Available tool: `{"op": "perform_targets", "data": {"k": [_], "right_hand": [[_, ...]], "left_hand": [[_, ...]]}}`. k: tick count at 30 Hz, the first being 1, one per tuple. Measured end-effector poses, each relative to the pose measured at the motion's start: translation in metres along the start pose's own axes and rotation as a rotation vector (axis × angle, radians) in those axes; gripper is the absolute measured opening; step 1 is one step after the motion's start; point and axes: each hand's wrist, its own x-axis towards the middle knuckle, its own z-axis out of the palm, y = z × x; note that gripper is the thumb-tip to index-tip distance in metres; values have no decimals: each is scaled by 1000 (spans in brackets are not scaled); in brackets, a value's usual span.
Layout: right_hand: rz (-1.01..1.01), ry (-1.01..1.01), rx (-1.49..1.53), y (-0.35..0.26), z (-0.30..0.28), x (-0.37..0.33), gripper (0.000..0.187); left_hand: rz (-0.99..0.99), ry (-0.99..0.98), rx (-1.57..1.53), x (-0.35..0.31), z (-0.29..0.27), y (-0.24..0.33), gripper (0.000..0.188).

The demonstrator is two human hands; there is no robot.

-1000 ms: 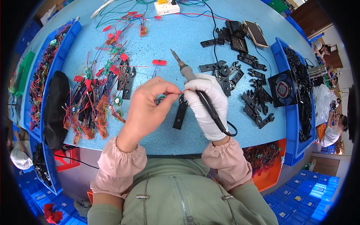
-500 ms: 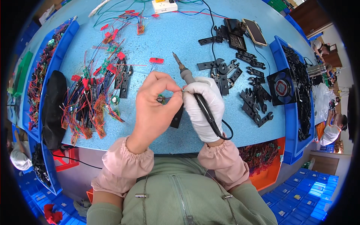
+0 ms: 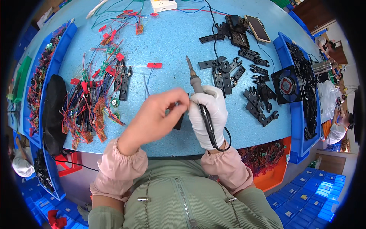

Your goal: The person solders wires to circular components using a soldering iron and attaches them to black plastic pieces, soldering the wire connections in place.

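My right hand (image 3: pixel 209 114), in a white glove, grips a soldering iron (image 3: pixel 195 83) with a black cord. Its bare tip points up and away from me. My bare left hand (image 3: pixel 158 117) is pinched, thumb against fingers, right beside the gloved fingers. Slight blur and the fingers hide whatever is in that pinch. Below the hands, a black plastic piece (image 3: pixel 179 122) on the table is partly covered. Beyond my left hand lies a small red tab (image 3: pixel 154 65) with thin blue wires.
Left are a heap of wired circuit boards (image 3: pixel 85 110), a black cloth bundle (image 3: pixel 54 112) and a blue bin (image 3: pixel 57 63) of wired parts. Right are black wrench-shaped plastic pieces (image 3: pixel 263 99), a small fan (image 3: pixel 286 86) and another blue bin (image 3: pixel 284 44). A phone (image 3: pixel 258 28) lies far right.
My left hand has turned and its wrist has dropped toward the lower left, the pinch staying by the glove. The soldering iron now stands more upright, its tip further right.
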Motion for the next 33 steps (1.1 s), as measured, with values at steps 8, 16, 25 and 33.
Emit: {"op": "perform_targets", "data": {"k": [8,16,25,33], "right_hand": [[33,-30,15,-4,-17,-2,27],[149,-151,247,1,-61,-38,33],[128,-211,252,9,-64,-37,35],[91,-211,240,7,-64,-34,33]], "left_hand": [[355,329,917,-19,16,-23,11],[340,354,980,-18,21,-34,10],[211,279,780,-16,19,-23,8],[2,301,582,-20,19,-24,9]]}}
